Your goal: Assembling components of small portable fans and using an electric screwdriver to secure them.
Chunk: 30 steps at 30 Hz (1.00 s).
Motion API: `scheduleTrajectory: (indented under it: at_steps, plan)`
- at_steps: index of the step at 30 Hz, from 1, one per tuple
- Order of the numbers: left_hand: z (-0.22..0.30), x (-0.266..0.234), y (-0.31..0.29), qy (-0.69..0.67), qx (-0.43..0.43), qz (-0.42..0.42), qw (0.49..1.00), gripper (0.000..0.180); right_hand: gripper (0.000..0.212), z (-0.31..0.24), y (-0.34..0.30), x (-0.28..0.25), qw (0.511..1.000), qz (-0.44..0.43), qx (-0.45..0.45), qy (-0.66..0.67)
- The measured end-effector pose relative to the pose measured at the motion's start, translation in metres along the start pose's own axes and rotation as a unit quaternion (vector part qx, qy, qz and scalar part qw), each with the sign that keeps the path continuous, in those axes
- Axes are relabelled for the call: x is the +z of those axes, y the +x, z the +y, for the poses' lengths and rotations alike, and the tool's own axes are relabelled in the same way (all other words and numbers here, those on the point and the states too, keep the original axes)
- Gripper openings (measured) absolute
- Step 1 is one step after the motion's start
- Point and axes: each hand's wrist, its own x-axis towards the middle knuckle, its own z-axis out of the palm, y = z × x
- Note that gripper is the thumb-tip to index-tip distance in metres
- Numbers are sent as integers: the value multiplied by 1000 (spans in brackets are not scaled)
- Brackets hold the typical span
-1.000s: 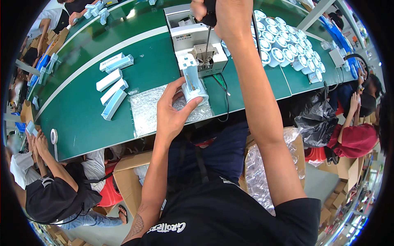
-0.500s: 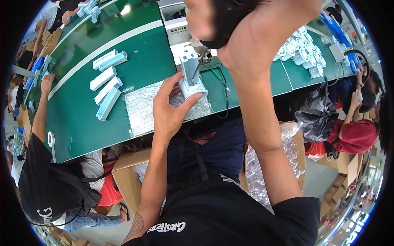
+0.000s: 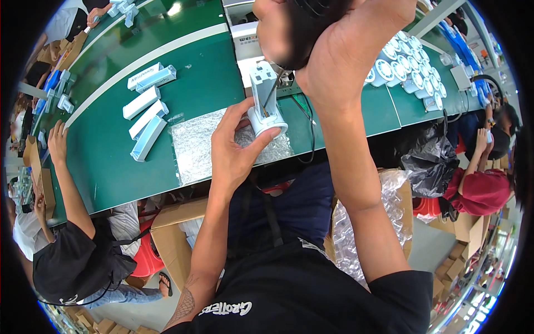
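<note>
My left hand [image 3: 236, 143] is closed round the ring-shaped base of a pale blue plastic housing [image 3: 263, 97]. The housing's tall, open-sided body stands up from that base, tilted slightly. High in front of me, my right hand [image 3: 334, 67] grips a black electric screwdriver [image 3: 316, 25]. Its long thin bit [image 3: 273, 92] runs down into the open side of the housing, towards the base. Where the tip meets the part is too small to make out. Beneath my left hand lies a clear bubble-wrap sheet [image 3: 200, 147] on the green table.
Several pale blue rectangular housings [image 3: 149, 138] lie to the left. A white boxy machine [image 3: 250, 50] stands behind my hands, with a black cable beside it. Many round-ended white parts [image 3: 414, 69] are grouped at the right. A co-worker's hand [image 3: 57, 142] rests at the table's left edge.
The housing and my left hand sit slightly further right in the picture, as does the table. My grips stay the same. The co-worker's arm at left has shifted.
</note>
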Motion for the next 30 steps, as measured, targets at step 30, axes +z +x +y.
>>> scheduleTrajectory:
  at_steps: [30]
  plan:
    - [24, -134, -34, -68, 73, 190, 977, 46, 23, 28, -104, -65, 967, 136, 80, -202]
